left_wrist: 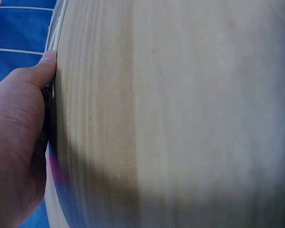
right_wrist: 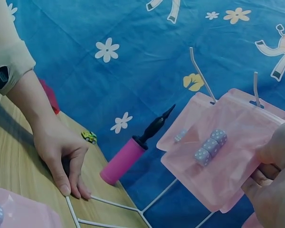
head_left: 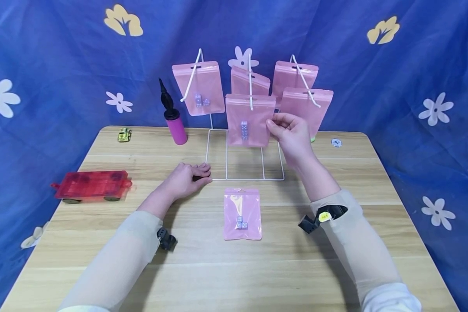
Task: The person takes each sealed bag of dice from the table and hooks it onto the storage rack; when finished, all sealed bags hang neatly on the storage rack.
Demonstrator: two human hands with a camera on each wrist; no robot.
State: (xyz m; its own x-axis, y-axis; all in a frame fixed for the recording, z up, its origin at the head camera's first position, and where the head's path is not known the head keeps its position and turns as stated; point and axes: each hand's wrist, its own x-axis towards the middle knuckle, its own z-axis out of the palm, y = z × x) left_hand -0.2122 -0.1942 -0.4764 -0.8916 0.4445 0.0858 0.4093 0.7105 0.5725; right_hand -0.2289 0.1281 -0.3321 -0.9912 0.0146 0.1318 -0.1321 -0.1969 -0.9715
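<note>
My right hand [head_left: 292, 136] pinches the right edge of a pink zip bag [head_left: 253, 115] on the middle prong of a white wire display rack [head_left: 245, 179]. Inside that bag, several pale purple dice [right_wrist: 210, 147] line up in a row. My left hand [head_left: 187, 180] holds the front left corner of the rack's base between thumb and fingers, low at the table. Other pink bags hang from the side prongs, the left bag [head_left: 199, 89] with dice in it. Another dice bag [head_left: 242, 203] lies flat on the table in front of the rack.
Left of the rack stands a magenta hand pump [head_left: 176, 128] with a black nozzle. Farther left are a small yellow-green toy car [head_left: 124, 134] and a red translucent toy wagon [head_left: 91, 185]. A poker chip [head_left: 336, 142] lies at the back right. Blue patterned cloth [head_left: 413, 52] surrounds the table.
</note>
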